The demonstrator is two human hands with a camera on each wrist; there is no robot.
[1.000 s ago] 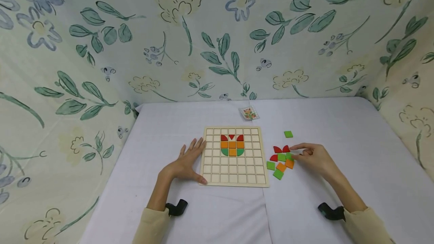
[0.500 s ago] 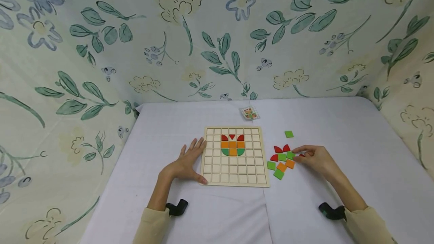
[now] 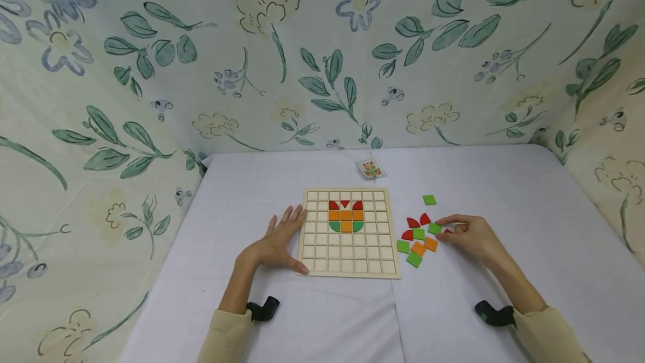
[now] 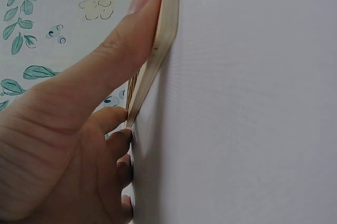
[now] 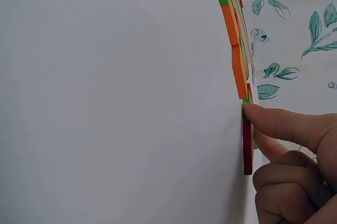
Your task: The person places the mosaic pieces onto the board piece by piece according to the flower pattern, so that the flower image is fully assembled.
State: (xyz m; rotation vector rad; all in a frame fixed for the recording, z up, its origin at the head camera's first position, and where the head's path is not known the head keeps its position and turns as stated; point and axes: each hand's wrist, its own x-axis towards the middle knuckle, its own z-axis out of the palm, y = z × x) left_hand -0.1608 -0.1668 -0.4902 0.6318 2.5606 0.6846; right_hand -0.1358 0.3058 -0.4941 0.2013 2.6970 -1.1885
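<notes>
A wooden grid board point(image 3: 347, 255) bears red, orange and green tiles fitted together in its upper middle. My left hand point(image 3: 274, 245) lies spread at the board's left side, fingertips at the edge and thumb on the near corner; in the left wrist view the thumb point(image 4: 118, 50) rests along the wooden rim. To the right of the board my right hand point(image 3: 468, 234) pinches a green square tile point(image 3: 434, 229) between thumb and forefinger, on the table. Partly hidden under that hand is a red tile point(image 5: 248, 148).
Around the right fingertips lie loose tiles: red quarter-rounds point(image 3: 412, 222), orange squares point(image 3: 430, 244) and more green squares point(image 3: 414, 260). Another green square point(image 3: 429, 200) lies apart, farther back. A small patterned card point(image 3: 371, 168) sits behind the board. Floral cloth point(image 3: 322, 71) hangs beyond the table.
My right hand has drawn back slightly to the right, and the green square tile has shifted right with it, away from its neighbours. The left hand stays put.
</notes>
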